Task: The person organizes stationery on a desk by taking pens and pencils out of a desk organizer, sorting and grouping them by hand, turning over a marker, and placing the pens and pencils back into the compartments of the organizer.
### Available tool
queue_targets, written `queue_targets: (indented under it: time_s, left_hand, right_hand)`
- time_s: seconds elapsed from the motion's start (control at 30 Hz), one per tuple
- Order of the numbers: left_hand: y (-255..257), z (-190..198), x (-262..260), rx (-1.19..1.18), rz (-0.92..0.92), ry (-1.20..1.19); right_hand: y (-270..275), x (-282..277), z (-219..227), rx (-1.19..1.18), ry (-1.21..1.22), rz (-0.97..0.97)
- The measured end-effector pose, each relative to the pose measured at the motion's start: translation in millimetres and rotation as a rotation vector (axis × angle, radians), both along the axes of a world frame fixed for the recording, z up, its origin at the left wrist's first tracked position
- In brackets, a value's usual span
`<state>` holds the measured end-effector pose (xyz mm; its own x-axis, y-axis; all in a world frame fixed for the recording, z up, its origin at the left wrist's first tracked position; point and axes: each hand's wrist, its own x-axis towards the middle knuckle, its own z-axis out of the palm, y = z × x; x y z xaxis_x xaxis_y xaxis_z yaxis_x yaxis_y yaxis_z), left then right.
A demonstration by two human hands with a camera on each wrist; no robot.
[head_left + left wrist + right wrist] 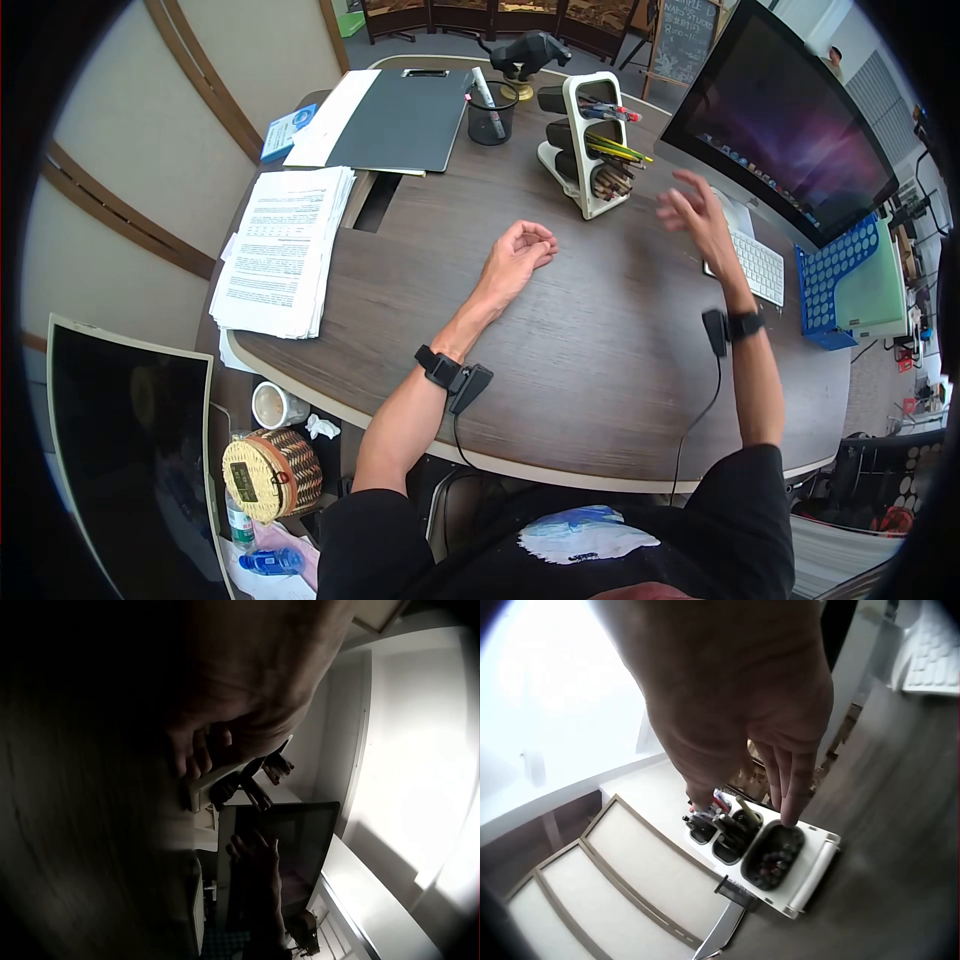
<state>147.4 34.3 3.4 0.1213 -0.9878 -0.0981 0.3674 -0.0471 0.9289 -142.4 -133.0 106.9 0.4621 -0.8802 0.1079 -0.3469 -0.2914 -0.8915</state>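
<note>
My left hand (pixel 513 265) rests on the desk, its fingers loosely curled with nothing in them. Raised above the desk, my right hand (pixel 703 222) has its fingers spread and holds nothing; it is between the white pen organizer (pixel 590 206) and the monitor (pixel 775 130). Three tiers of dark cups in the organizer carry pens, yellow pencils and brown-tipped sticks. In the right wrist view the right fingers (pixel 795 784) overlap the organizer's cups. The left wrist view is dark, with the left hand (pixel 255 697) near the top.
Behind the hands stand a black mesh pen cup (pixel 490 125) and a black animal figurine (pixel 530 55). A paper stack (pixel 285 240) and a dark folder (pixel 400 125) lie left. To the right are a white keyboard (pixel 757 265) and a blue file holder (pixel 830 285).
</note>
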Motion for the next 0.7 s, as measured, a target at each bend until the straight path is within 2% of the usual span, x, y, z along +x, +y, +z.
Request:
queue_targets:
  time_s: [0.13, 0.2, 0.37, 0.47, 0.7]
  left_hand:
    - [-0.1, 3.0, -0.6, 0.009, -0.009, -0.004]
    - [0.6, 2.8, -0.6, 0.013, -0.010, -0.012]
    - [2.5, 0.9, 1.8, -0.004, -0.004, -0.009]
    - [3.2, -2.1, 0.8, -0.010, 0.005, -0.022]
    - [-0.2, 11.2, -10.2, 0.041, 0.009, -0.193]
  right_hand:
    - [52.4, -53.8, -33.8, 0.214, -0.196, -0.109]
    - [63.3, -77.8, -56.3, 0.472, -0.446, -0.122]
    - [76.5, -92.8, -84.3, 0.422, -0.445, -0.129]
    - [80.1, -90.4, -85.2, 0.317, -0.282, -0.115]
    - [80.4, -92.9, -86.0, 0.331, -0.352, -0.091]
